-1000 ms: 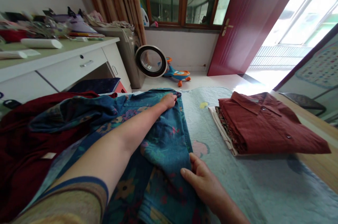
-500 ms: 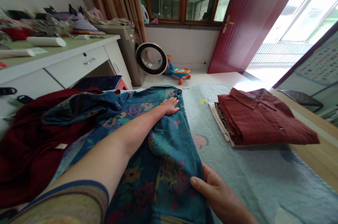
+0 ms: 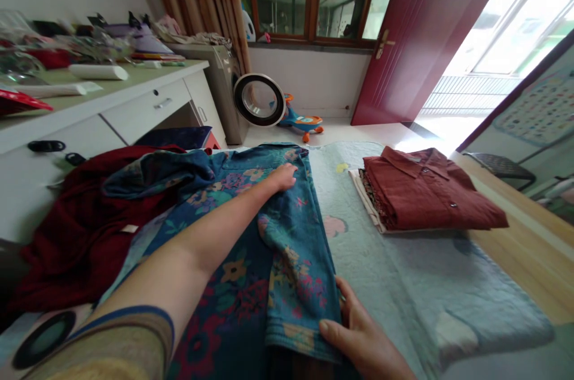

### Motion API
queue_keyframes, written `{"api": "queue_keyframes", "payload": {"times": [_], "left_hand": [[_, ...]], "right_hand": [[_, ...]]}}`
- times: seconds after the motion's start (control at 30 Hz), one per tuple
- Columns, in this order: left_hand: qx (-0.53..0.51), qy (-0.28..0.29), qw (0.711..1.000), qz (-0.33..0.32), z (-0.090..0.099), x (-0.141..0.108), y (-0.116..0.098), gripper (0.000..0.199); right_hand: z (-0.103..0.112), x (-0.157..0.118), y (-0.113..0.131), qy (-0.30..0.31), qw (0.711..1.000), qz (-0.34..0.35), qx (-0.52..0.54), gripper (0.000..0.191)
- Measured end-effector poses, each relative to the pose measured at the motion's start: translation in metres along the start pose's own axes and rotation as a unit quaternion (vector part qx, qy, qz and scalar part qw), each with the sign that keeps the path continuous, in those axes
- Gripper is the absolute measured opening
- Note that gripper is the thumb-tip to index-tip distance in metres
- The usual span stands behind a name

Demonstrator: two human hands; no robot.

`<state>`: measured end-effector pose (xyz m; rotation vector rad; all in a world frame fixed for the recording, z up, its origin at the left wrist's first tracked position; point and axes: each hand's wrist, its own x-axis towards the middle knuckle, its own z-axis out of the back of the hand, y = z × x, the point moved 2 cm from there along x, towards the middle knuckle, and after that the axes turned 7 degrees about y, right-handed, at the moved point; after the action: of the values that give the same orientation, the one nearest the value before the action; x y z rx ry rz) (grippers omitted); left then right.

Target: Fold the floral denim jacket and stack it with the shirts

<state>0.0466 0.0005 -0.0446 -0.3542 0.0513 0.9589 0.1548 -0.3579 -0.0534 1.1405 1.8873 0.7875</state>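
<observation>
A blue floral garment (image 3: pixel 242 272) lies spread over the light blue padded cover (image 3: pixel 381 272), one sleeve laid down along its right side. My left hand (image 3: pixel 284 177) is on the garment's upper part near the collar, fingers bunched on the fabric. Lower down, my right hand (image 3: pixel 354 326) pinches the right edge beside the sleeve's cuff, thumb on top. A dark red garment (image 3: pixel 89 236) is heaped at the left, partly under the other blue sleeve (image 3: pixel 156 174).
On the right, a folded rust-red shirt (image 3: pixel 434 189) tops a stack of folded clothes. Beyond stand a washing machine (image 3: pixel 219 87) with its round door open and a blue-orange ride-on toy (image 3: pixel 305 123). A cluttered desk (image 3: pixel 147 90) is at the left.
My left hand has gone from lying flat with spread fingers to bunched fingers. My right hand stays at the garment's edge, now beside the cuff. The view has shifted slightly.
</observation>
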Motion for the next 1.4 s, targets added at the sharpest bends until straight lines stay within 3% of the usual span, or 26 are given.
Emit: {"api": "queue_keyframes", "payload": {"times": [0.17,0.23,0.3,0.43,0.53,0.63,0.83,0.97,1.07,1.2,1.27,1.4], "left_hand": [[-0.085,-0.014,0.994,0.067,-0.016,-0.083,0.031,0.045],[-0.202,-0.03,0.976,0.077,-0.028,-0.11,0.038,0.044],[-0.338,-0.056,0.936,0.085,-0.038,-0.13,0.037,0.047],[-0.533,-0.086,0.835,0.109,-0.044,-0.156,0.017,0.071],[-0.645,-0.063,0.755,0.099,-0.042,-0.174,-0.004,0.079],[-0.7,-0.03,0.709,0.087,-0.045,-0.197,-0.019,0.075],[-0.691,0.059,0.72,0.037,-0.065,-0.239,-0.047,0.044],[-0.702,0.051,0.709,0.036,-0.071,-0.255,-0.06,0.046],[-0.677,0.038,0.732,0.068,-0.073,-0.266,-0.062,0.058],[-0.601,0.047,0.792,0.092,-0.076,-0.28,-0.064,0.064],[-0.598,0.074,0.793,0.089,-0.077,-0.289,-0.067,0.069],[-0.62,0.124,0.773,0.057,-0.077,-0.306,-0.08,0.072]], "right_hand": [[-0.001,-0.004,-0.001,-0.033,0.997,0.002,-0.064,0.085],[-0.003,-0.004,0.0,-0.042,0.997,0.004,-0.063,0.079],[-0.005,-0.002,0.001,-0.045,0.998,0.008,-0.05,0.075],[-0.009,-0.004,0.003,-0.072,0.996,0.024,-0.038,0.08],[-0.009,-0.01,0.004,-0.098,0.993,0.026,-0.058,0.085],[-0.01,-0.017,0.003,-0.109,0.991,0.03,-0.076,0.087],[-0.016,-0.02,0.004,-0.1,0.991,0.048,-0.081,0.081],[-0.014,-0.02,0.006,-0.127,0.978,0.048,-0.158,0.064],[-0.006,-0.021,0.005,-0.167,0.943,0.051,-0.284,0.054],[0.005,-0.024,0.003,-0.189,0.846,0.033,-0.498,0.053],[0.007,-0.026,0.004,-0.177,0.811,0.03,-0.557,0.051],[0.008,-0.026,0.007,-0.15,0.804,0.026,-0.575,0.046]]}}
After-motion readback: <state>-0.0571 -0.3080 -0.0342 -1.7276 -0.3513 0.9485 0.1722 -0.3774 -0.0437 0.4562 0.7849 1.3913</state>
